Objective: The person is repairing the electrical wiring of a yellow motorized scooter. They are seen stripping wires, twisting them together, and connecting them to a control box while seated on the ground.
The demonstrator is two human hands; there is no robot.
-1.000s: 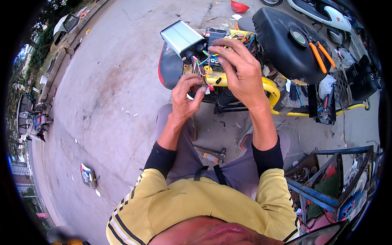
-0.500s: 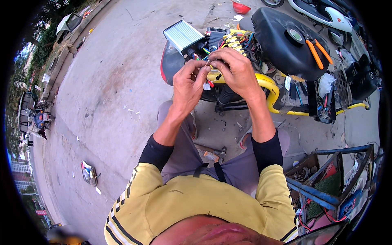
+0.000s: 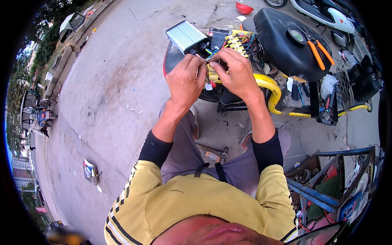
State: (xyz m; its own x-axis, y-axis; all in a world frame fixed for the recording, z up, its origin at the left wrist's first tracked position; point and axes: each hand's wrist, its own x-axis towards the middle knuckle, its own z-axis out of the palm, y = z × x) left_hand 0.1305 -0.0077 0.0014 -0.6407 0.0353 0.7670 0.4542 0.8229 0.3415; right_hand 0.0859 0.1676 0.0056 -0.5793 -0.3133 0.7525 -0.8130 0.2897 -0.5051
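Grey concrete pavement (image 3: pixel 110 81) fills the left and centre of the frame, littered with small scraps. At upper centre, both the left hand (image 3: pixel 185 81) and the right hand (image 3: pixel 237 75) are curled nearly closed, fingertips pinching a bundle of coloured wires (image 3: pixel 208 69) just below a ribbed silver controller box (image 3: pixel 185 36). A black scooter seat (image 3: pixel 286 45) carries orange pliers (image 3: pixel 320 51) at upper right; a blue metal crate (image 3: pixel 326 196) sits at lower right.

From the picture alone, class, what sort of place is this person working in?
Probably an outdoor roadside scooter repair spot: bare concrete ground, an opened yellow-framed scooter with exposed wiring, and orange-handled pliers on its seat.
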